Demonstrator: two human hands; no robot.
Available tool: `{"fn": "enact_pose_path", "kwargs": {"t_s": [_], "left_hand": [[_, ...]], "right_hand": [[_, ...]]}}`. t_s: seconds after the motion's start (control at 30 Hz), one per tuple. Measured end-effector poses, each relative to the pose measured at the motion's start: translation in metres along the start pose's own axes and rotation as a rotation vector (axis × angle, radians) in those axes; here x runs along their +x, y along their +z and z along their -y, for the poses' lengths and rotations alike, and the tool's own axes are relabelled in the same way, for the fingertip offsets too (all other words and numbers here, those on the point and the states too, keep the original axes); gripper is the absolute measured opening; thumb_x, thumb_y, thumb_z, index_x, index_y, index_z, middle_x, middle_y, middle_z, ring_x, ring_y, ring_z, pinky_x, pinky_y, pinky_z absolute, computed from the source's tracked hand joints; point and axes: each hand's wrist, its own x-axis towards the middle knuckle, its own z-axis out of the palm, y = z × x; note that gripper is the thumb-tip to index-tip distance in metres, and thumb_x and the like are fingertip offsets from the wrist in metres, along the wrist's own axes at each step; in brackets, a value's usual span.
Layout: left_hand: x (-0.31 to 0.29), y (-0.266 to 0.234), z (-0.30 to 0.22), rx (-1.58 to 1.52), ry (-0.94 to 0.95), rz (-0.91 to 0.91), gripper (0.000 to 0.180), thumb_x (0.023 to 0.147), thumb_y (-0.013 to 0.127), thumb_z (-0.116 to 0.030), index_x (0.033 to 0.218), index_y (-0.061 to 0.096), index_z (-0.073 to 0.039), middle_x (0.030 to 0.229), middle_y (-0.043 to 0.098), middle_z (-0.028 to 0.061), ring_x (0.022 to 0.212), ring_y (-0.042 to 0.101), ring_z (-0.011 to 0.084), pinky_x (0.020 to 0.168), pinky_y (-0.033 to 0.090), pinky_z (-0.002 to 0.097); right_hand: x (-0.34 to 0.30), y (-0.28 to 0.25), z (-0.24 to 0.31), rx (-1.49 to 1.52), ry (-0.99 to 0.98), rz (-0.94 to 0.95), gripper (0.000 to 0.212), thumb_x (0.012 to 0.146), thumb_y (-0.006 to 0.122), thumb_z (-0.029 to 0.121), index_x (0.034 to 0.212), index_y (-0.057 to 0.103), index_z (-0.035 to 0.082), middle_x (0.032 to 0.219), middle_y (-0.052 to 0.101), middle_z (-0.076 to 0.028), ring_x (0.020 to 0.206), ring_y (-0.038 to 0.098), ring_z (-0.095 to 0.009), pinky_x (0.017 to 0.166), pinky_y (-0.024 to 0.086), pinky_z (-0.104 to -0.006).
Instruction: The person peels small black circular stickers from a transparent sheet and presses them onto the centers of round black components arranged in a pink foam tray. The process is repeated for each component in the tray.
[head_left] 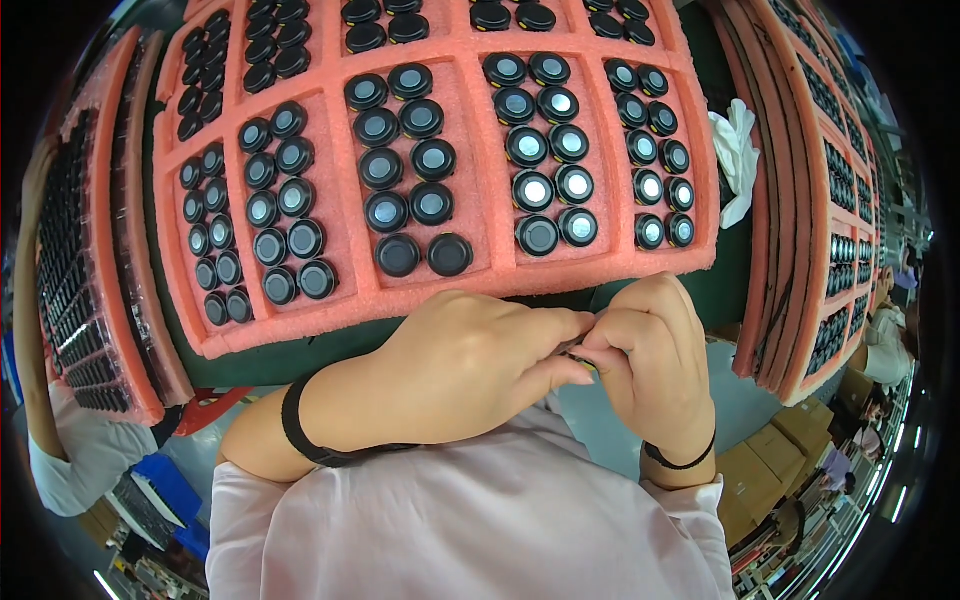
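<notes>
Close to my body, in front of the foam tray's near edge, my left hand [480, 350] and my right hand [652, 350] meet with their fingertips together. Between them is a small dark part with a yellow edge [584, 363], mostly covered by the fingers. Both hands are closed in a pinch on it. Just beyond them lies a pink foam tray [480, 285], its compartments holding pairs of black round caps [449, 255] in rows. Many caps have a shiny silver disc in the centre; several in the nearest rows look plain dark on top.
Stacked pink foam trays [815, 230] with black caps stand at the right. Another stack [110, 220], partly under clear film, stands at the left beside a co-worker's arm [40, 380]. A crumpled white cloth [735, 160] lies by the tray. Cardboard boxes [765, 470] sit at lower right.
</notes>
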Motion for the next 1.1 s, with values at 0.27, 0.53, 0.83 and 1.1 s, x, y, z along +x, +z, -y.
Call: {"fn": "enact_pose_path", "kwargs": {"t_s": [0.27, 0.53, 0.83, 1.1], "left_hand": [[-0.001, -0.003, 0.006, -0.316, -0.199, 0.028, 0.026, 0.105, 0.061, -0.017, 0.121, 0.071, 0.001, 0.080, 0.071, 0.0122, 0.069, 0.069, 0.0212, 0.065, 0.053, 0.0287], [-0.002, -0.008, 0.009, 0.085, -0.108, -0.010, 0.019, 0.100, 0.065, -0.012, 0.114, 0.071, -0.002, 0.083, 0.070, 0.0096, 0.071, 0.067, 0.0268, 0.064, 0.054, 0.0351], [0.007, -0.016, 0.006, 0.555, 0.143, 0.129, 0.019, 0.082, 0.070, -0.014, 0.099, 0.068, -0.006, 0.112, 0.067, 0.0091, 0.106, 0.064, 0.0296, 0.087, 0.052, 0.0422], [0.012, -0.002, 0.015, 0.626, 0.257, 0.081, 0.014, 0.082, 0.063, -0.018, 0.091, 0.066, -0.007, 0.124, 0.067, 0.0093, 0.122, 0.059, 0.0327, 0.109, 0.042, 0.0572]], "right_hand": [[-0.004, 0.005, 0.001, -0.189, -0.123, -0.057, 0.026, 0.072, 0.079, 0.011, 0.093, 0.066, 0.009, 0.091, 0.058, -0.005, 0.078, 0.057, -0.025, 0.067, 0.044, -0.0374], [0.016, -0.019, -0.012, 0.089, 0.074, 0.046, 0.015, 0.081, 0.075, 0.009, 0.092, 0.066, 0.005, 0.092, 0.057, -0.007, 0.085, 0.056, -0.026, 0.073, 0.045, -0.0367], [0.046, -0.013, -0.047, 0.133, 0.414, 0.185, 0.010, 0.089, 0.071, 0.006, 0.094, 0.064, 0.000, 0.089, 0.056, -0.011, 0.087, 0.058, -0.031, 0.077, 0.047, -0.0384], [0.048, -0.010, -0.052, 0.061, 0.336, 0.207, 0.009, 0.089, 0.070, 0.007, 0.092, 0.065, 0.000, 0.091, 0.058, -0.014, 0.089, 0.059, -0.036, 0.082, 0.047, -0.0437]]}}
